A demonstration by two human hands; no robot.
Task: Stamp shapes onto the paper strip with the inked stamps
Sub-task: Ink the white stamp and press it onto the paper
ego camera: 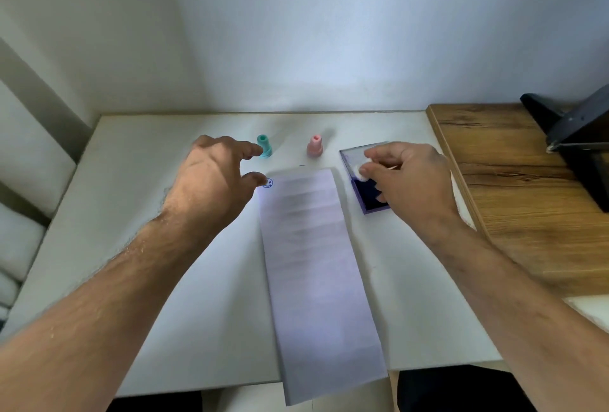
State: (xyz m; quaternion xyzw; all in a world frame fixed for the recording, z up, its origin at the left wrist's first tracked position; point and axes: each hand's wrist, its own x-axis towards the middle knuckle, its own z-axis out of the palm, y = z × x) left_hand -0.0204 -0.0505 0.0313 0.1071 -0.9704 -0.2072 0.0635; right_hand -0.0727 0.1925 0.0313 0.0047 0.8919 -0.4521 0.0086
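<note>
A long white paper strip [316, 273] runs down the middle of the white table [138, 180] and hangs over its front edge. A teal stamp [264, 145] and a pink stamp [315, 145] stand upright behind the strip's far end. My left hand [211, 180] hovers open just left of the teal stamp, fingers spread and close to it. My right hand [408, 180] pinches a small white stamp [361, 171] over the blue ink pad [365, 194] to the right of the strip. A blue smiley print [267, 183] shows on the table by the strip's top left corner.
A wooden surface [514, 200] adjoins the table on the right, with a dark black object [580, 141] at its far right. White walls close in behind and to the left. White cushions [23, 207] lie at the left edge.
</note>
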